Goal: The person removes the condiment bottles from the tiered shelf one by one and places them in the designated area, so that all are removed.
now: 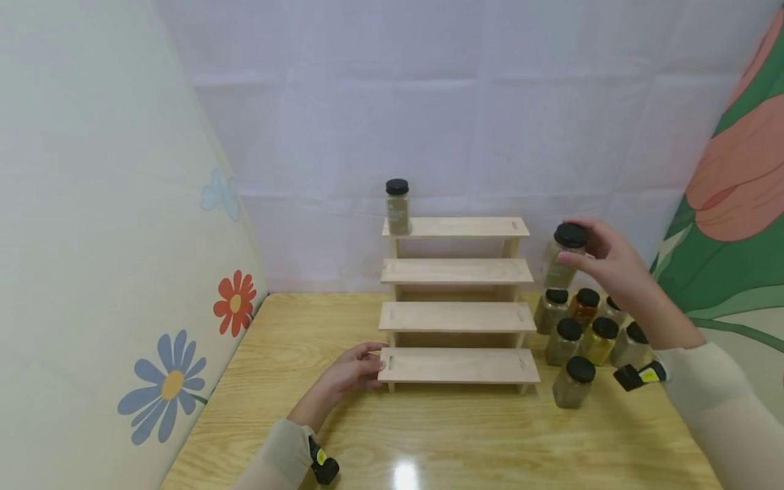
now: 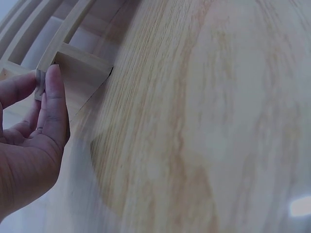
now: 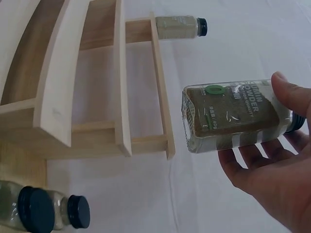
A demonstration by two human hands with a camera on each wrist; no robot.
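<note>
A stepped wooden spice rack point(image 1: 459, 271) stands on the table. At its lowest step, my left hand point(image 1: 354, 371) pinches the left end of the board between thumb and fingers, as the left wrist view also shows. My right hand point(image 1: 618, 265) grips a glass spice jar point(image 1: 559, 265) near its black lid, raised to the right of the rack. In the right wrist view this jar point(image 3: 233, 114) holds brownish powder, and its label reads "POWDER". One spice jar point(image 1: 398, 211) sits upright at the left end of the top step.
Several black-lidded spice jars point(image 1: 569, 341) are grouped on the table point(image 1: 306, 327) right of the rack, under my right hand. A white cloth point(image 1: 343, 122) hangs behind. Printed panels border both sides, with flowers point(image 1: 173, 385) on the left one.
</note>
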